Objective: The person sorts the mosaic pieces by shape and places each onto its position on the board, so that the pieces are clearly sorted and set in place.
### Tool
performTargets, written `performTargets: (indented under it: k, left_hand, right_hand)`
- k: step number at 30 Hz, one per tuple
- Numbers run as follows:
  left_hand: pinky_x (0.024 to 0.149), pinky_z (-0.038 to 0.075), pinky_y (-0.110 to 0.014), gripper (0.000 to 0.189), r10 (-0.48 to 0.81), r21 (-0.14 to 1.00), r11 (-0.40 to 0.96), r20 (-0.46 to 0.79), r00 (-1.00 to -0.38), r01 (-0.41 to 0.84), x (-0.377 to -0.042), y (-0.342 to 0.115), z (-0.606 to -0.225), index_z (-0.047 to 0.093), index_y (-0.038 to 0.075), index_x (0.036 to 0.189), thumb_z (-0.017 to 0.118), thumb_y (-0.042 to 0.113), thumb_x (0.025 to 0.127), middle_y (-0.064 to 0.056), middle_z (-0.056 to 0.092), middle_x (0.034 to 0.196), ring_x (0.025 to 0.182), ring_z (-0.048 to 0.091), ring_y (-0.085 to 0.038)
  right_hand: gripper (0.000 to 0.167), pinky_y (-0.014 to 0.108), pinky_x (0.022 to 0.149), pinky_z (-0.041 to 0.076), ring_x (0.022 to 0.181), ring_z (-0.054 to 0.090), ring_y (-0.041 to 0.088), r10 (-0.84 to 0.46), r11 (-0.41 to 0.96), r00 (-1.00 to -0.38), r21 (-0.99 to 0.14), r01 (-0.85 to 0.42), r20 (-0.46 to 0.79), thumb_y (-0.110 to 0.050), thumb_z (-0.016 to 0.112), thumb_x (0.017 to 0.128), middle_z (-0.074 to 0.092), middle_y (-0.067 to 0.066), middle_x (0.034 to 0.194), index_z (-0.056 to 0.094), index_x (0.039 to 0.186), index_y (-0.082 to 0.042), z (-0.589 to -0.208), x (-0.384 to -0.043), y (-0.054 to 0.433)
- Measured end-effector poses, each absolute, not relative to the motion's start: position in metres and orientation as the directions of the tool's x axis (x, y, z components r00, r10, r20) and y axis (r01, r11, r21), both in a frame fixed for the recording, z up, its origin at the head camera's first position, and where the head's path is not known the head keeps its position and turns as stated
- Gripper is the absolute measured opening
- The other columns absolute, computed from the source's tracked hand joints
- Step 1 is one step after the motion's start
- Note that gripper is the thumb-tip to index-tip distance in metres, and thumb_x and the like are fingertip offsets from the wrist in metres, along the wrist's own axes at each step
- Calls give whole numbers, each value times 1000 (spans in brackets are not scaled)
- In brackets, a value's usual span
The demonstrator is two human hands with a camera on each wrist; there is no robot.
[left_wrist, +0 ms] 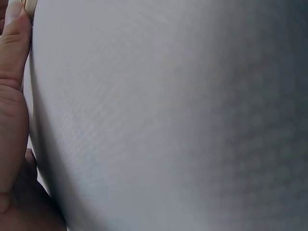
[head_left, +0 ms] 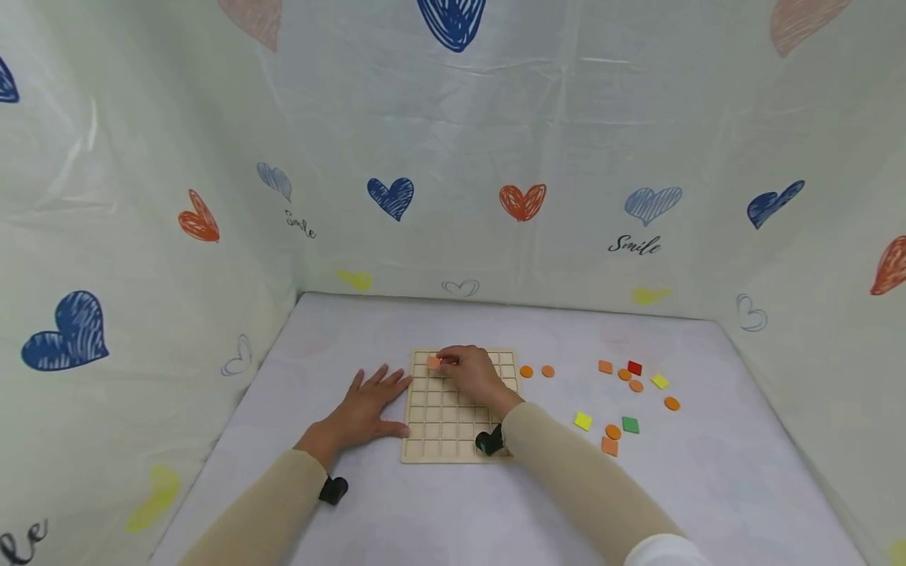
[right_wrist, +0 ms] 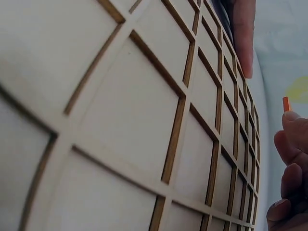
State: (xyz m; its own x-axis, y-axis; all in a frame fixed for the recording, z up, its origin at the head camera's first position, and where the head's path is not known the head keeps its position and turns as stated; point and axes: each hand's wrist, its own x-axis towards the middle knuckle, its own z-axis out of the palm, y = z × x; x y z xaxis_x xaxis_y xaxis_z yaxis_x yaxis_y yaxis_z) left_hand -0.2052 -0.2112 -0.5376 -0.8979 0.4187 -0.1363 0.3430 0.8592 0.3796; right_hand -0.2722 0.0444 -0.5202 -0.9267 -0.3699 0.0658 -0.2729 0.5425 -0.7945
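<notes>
A square wooden grid board (head_left: 443, 431) lies on the table, and its cells in view are bare. Over its far left part, my right hand (head_left: 473, 374) pinches a small orange square tile (head_left: 433, 362) between thumb and fingertips. The right wrist view shows that tile (right_wrist: 286, 104) edge-on, raised above the grid. My left hand (head_left: 362, 409) rests with fingers spread along the board's left edge. In the left wrist view its thumb (left_wrist: 12, 82) reaches the wooden edge. My right forearm and hand hide part of the board.
Right of the board lie two orange discs (head_left: 527, 371). Farther right are scattered tiles: a red square (head_left: 635, 368), a green square (head_left: 631, 425), yellow squares (head_left: 583, 420), orange squares (head_left: 609, 446) and several more orange discs (head_left: 672, 403). A heart-patterned curtain (head_left: 453, 141) surrounds the table.
</notes>
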Motion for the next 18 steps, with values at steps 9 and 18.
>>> performTargets:
  k: [9, 18]
  left_hand:
    - [129, 7, -72, 101, 422, 379, 857, -125, -898, 350, -204, -209, -534, 40, 17, 164, 77, 67, 84, -11, 34, 172, 162, 18, -41]
    - [129, 7, -72, 100, 424, 381, 856, -132, -896, 349, -204, -209, -532, 40, 17, 164, 78, 63, 85, -11, 34, 172, 162, 18, -41]
  right_hand:
    - [28, 43, 96, 60, 104, 71, 20, -397, 555, -917, -785, -277, 42, -24, 73, 101, 78, 4, 112, 77, 125, -11, -527, -281, 30]
    - [29, 46, 105, 57, 118, 70, 26, -387, 589, -922, -770, -245, -2, -23, 71, 101, 77, 7, 123, 77, 127, -11, -528, -280, 22]
